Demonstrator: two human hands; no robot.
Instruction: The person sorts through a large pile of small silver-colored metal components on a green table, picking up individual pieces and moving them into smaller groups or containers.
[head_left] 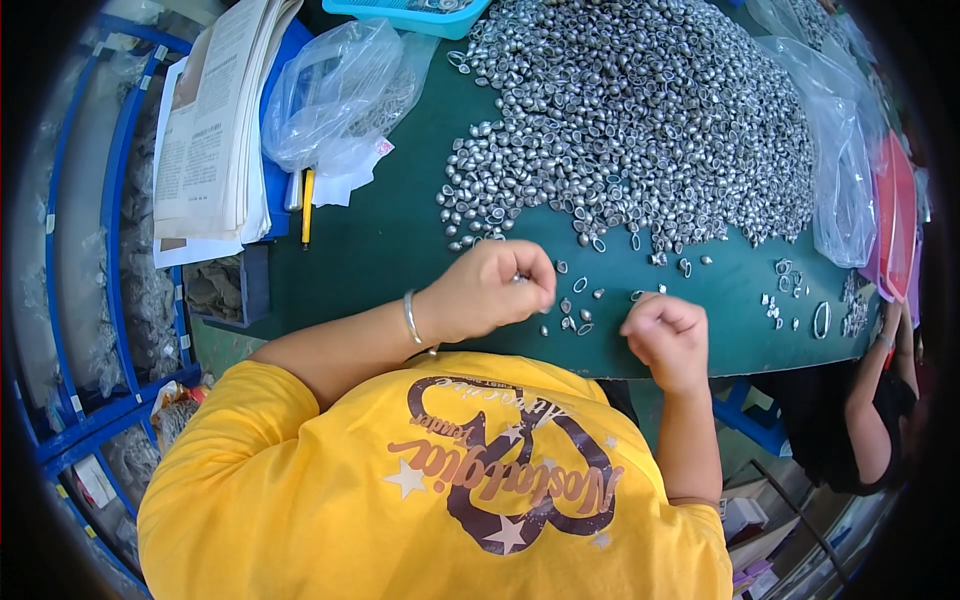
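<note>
Your left hand (500,285) and right hand (668,335) both curl; whether either grasps anything, I can't tell. Small metal pieces (585,328) lie between, inside the table's (380,240) near edge, long axes varied. Open room stretches left; a pile (640,120) fills the far side.

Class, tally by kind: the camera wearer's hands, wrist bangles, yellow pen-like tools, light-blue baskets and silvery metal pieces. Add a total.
Hands: 2 (left hand, right hand)
Bangle: 1
Yellow pen-like tool: 1
Light-blue basket: 1
Silvery metal pieces: too many to count, left out
Total: 5
</note>
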